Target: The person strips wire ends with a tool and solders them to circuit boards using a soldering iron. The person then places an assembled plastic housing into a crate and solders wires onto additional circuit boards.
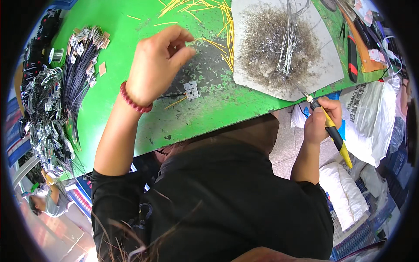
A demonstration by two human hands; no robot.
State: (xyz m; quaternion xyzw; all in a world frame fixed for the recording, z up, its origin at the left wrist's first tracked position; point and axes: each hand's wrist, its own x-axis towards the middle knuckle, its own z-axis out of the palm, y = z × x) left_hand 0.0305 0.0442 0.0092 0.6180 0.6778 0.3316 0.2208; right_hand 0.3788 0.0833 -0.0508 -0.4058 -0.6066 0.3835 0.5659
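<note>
Nearest us, our black shirt [218, 201] fills the lower middle, both forearms rising from it. At 4 o'clock white sacks [345, 192] lie on the floor beside us.

Our right hand [322, 118], at 3 o'clock, is curled shut around a soldering iron [332, 132] with a yellow and black handle; its metal tip points up toward 12 and sits at the edge of a grey metal plate [325, 65]. The plate is covered in dark solder specks, and a bunch of thin silver wires [289, 39] lies across it.

Our left hand [157, 63], with a red bead bracelet [132, 101] at the wrist, hangs over the green table [122, 39] around 11 o'clock. Fingers are bent with thumb and fingertips drawn close; we cannot tell if they pinch anything. Just below it, toward 5 o'clock, a small white circuit board [191, 90] lies on a worn dark patch, a black wire and a yellow wire joined to it.

Farther off, yellow wires [209, 8] scatter at 12 o'clock. At 9 o'clock, a heap of black wires with small boards [80, 65] lies on the table.
</note>
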